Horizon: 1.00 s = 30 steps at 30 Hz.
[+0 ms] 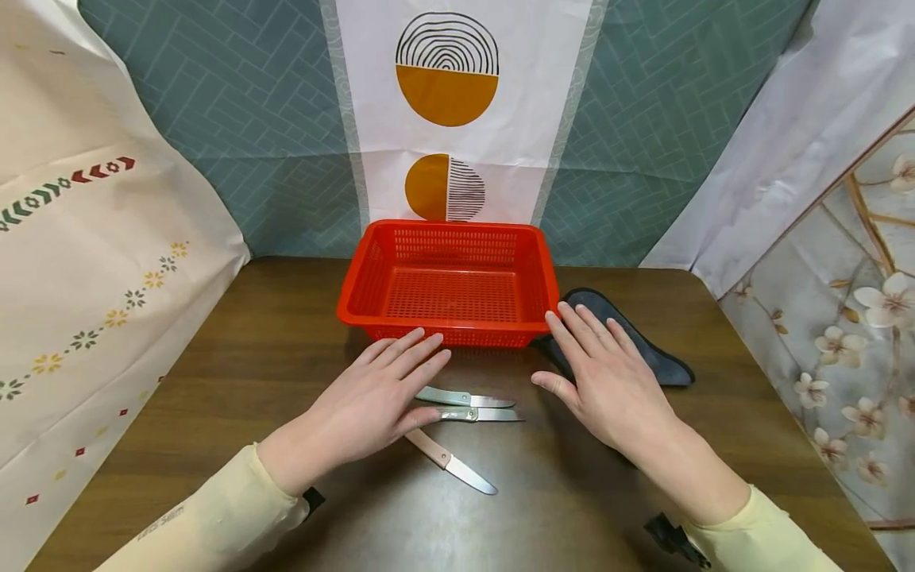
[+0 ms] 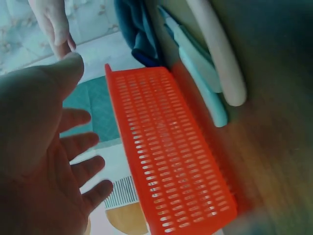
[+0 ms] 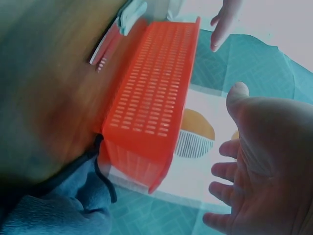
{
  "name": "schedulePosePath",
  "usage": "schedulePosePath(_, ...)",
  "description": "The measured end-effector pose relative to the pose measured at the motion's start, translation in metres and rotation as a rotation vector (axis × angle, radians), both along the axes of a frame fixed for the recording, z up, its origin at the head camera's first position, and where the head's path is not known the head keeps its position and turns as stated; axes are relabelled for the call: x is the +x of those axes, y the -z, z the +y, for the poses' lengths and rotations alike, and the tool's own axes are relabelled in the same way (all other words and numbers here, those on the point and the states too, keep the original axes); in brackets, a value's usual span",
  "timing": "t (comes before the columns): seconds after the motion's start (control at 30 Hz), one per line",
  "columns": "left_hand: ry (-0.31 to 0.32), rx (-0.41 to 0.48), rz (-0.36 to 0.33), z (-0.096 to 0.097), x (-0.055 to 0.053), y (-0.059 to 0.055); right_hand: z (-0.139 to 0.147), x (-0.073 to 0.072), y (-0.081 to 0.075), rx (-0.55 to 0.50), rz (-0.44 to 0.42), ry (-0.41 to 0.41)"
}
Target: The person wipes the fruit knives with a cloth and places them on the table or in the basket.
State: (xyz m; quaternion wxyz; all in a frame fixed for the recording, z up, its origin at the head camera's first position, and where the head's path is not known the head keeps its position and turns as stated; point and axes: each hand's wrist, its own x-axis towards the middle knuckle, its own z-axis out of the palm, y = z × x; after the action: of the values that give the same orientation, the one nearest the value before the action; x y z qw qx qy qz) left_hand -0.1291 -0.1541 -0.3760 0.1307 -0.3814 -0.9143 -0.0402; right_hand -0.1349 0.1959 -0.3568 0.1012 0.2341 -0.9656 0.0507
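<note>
Knives lie in front of the basket, handles leftward, perhaps for easy grasping; we hold our left hand and right hand empty, fingers extended, near its front, cloth to its right.

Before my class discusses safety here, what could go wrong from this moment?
The pink-handled knife and two green-handled knives lie with blades exposed near the bare left hand; a careless grasp might cut it.
The green-handled pair lie close together, so lifting one could drag the other.
The red basket is slotted, so a dropped blade tip might catch there.
</note>
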Motion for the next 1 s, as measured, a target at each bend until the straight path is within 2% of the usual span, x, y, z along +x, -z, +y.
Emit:
schedulePosePath(0.3, 0.123, -0.004, 0.009, -0.009, 0.010, 0.016, -0.002, 0.010, 0.010, 0.010, 0.016, -0.027)
schedulePosePath(0.6, 0.204, 0.027, 0.017, -0.013, 0.013, 0.032, -0.004, 0.020, 0.021, 0.022, 0.027, -0.061)
schedulePosePath(0.8, 0.247, 0.009, -0.024, -0.008, 0.014, 0.041, -0.001, 0.027, 0.027, 0.026, 0.053, -0.080)
schedulePosePath(1.0, 0.275, -0.032, -0.024, -0.007, 0.017, 0.044, -0.001, 0.031, 0.034, 0.027, 0.056, -0.094)
